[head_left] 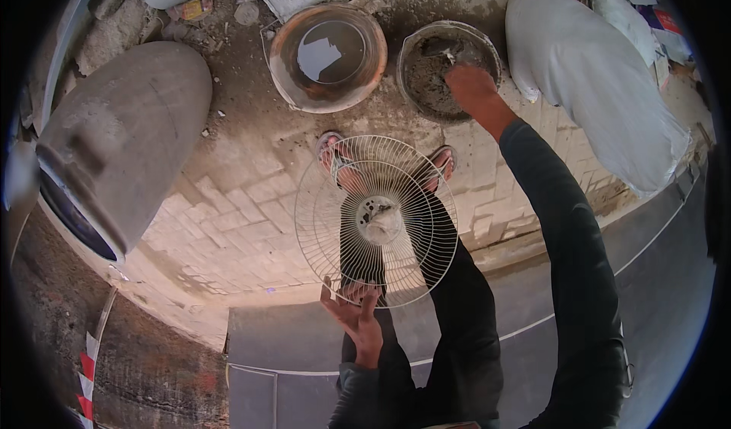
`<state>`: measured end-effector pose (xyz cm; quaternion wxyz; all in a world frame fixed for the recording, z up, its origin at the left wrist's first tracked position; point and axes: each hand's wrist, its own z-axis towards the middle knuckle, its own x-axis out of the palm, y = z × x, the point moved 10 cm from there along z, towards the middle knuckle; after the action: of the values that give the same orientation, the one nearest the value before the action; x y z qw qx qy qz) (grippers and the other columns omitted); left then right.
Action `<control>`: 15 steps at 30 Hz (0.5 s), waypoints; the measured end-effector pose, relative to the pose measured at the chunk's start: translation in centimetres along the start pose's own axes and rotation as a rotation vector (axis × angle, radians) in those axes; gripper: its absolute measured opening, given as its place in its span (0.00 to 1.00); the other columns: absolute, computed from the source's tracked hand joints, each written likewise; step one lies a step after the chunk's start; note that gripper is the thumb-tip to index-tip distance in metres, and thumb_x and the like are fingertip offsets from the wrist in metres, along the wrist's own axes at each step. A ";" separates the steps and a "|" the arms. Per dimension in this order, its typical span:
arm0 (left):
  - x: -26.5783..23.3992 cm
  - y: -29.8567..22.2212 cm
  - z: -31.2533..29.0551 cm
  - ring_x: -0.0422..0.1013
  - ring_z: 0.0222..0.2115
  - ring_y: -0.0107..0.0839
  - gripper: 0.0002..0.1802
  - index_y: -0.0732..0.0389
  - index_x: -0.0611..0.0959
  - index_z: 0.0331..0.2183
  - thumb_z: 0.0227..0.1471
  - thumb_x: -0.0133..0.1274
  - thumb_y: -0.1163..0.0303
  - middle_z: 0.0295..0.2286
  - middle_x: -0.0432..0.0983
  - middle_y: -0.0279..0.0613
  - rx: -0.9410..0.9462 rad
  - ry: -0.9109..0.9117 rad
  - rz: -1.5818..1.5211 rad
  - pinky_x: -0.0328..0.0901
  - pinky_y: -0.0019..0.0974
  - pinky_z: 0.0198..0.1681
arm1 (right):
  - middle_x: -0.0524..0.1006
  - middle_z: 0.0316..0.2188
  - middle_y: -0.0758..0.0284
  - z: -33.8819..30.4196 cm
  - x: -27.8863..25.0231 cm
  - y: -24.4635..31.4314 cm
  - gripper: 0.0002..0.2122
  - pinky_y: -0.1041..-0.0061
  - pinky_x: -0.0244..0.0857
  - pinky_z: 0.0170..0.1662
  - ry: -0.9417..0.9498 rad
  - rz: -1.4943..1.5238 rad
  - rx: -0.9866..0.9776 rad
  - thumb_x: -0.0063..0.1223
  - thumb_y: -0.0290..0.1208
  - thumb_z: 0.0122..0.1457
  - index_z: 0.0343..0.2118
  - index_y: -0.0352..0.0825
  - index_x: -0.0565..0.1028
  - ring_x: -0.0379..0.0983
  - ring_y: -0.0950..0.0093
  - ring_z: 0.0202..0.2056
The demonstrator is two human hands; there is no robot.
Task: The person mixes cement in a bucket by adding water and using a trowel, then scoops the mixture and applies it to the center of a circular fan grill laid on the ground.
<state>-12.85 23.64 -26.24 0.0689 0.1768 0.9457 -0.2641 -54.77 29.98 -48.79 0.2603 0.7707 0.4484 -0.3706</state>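
A round white wire fan guard point(379, 220) spreads over my legs, with a small disc at its centre. My left hand point(361, 327) holds its near rim, fingers curled up at the wires. Farther off and to the right, my right hand point(474, 91) reaches into a dark bucket point(403, 86) of grey, mortar-like mix point(426, 79). Its fingers are closed, and a small pale-edged piece shows just beyond them. What this hand grips, if anything, I cannot make out.
Left of the bucket stands an orange-brown bucket point(378, 33) of water. White sacks point(586, 79) lie at the right. A large grey rounded vessel point(137, 132) rests on its side at the left. Red-and-white tape point(87, 366) hangs at the lower left. Rubble point(114, 37) lies beyond.
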 end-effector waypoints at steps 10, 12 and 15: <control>-0.5 -0.2 -0.4 0.71 0.39 0.33 0.48 0.57 0.51 0.63 0.48 0.59 0.83 0.41 0.70 0.46 0.016 -0.086 -0.068 0.72 0.41 0.43 | 0.75 0.39 0.49 -13.3 -3.8 1.9 0.17 0.55 0.75 0.41 0.251 0.292 0.376 0.53 0.21 0.52 0.45 0.26 0.66 0.79 0.50 0.37; 0.1 -0.3 -0.2 0.71 0.40 0.38 0.45 0.55 0.51 0.63 0.49 0.55 0.81 0.41 0.68 0.48 0.029 -0.056 0.007 0.73 0.48 0.44 | 0.76 0.38 0.49 -12.6 0.2 1.8 0.15 0.59 0.76 0.40 0.243 0.243 0.375 0.53 0.21 0.52 0.44 0.25 0.69 0.80 0.52 0.37; 0.8 -0.5 -0.6 0.71 0.41 0.40 0.44 0.54 0.51 0.63 0.50 0.53 0.79 0.42 0.67 0.50 0.021 -0.009 0.063 0.73 0.51 0.44 | 0.77 0.36 0.48 -9.8 6.5 -0.4 0.12 0.59 0.75 0.42 0.224 0.265 0.355 0.52 0.23 0.53 0.40 0.26 0.72 0.79 0.53 0.39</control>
<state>-13.78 23.78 -25.70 0.0796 0.2059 0.9365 -0.2726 -49.73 40.58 -48.23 0.1156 0.8926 0.2974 -0.3185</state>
